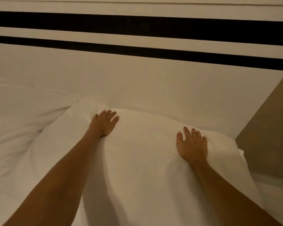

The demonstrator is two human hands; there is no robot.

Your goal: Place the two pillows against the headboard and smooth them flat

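A white pillow lies on the bed with its far edge touching the cream headboard, which has two black stripes. My left hand rests flat on the pillow's far left part, fingers spread. Flat on the pillow's right part lies my right hand, fingers apart. Neither hand grips the fabric. To the left lies a second white pillow, also against the headboard, partly cut off by the frame edge.
White bedding covers the mattress at the lower left, with soft creases. A brown wall or side panel stands just right of the bed, close to the pillow's right corner.
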